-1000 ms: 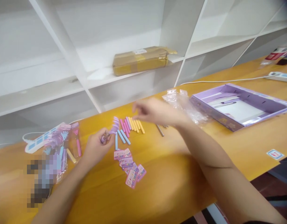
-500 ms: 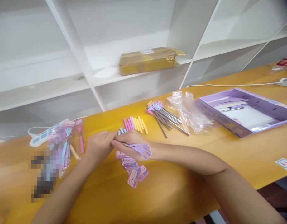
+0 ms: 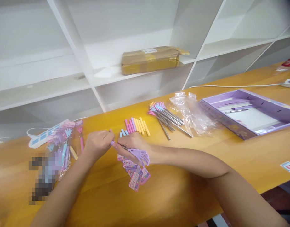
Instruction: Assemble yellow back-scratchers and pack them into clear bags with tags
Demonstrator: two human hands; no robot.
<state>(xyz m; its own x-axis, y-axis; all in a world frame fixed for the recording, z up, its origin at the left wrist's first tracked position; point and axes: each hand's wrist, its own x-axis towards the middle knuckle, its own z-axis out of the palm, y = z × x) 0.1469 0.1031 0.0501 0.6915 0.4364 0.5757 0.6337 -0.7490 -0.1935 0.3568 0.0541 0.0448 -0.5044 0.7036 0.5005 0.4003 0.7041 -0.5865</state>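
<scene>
My right hand point(image 3: 132, 144) pinches a thin metal rod that ends in a purple hand-shaped scratcher head point(image 3: 140, 155), which points toward me. My left hand point(image 3: 98, 143) is closed on a small purple sleeve at the rod's other end, touching my right fingers. Both hands hover just above the orange table point(image 3: 173, 186). Under them lie several small pink cards point(image 3: 134, 175). Behind them is a row of pink, purple, yellow and blue sleeves point(image 3: 135, 125).
A bundle of metal scratchers point(image 3: 167, 117) and crumpled clear bags point(image 3: 192, 115) lie further right, then an open purple box point(image 3: 250, 112). Bagged scratchers point(image 3: 64, 143) and a power strip point(image 3: 42, 138) sit at the left. White shelves hold a brown parcel point(image 3: 151, 59).
My right hand came back from the far sleeves to meet my left hand and took the rod. The scratcher head now points toward me instead of away.
</scene>
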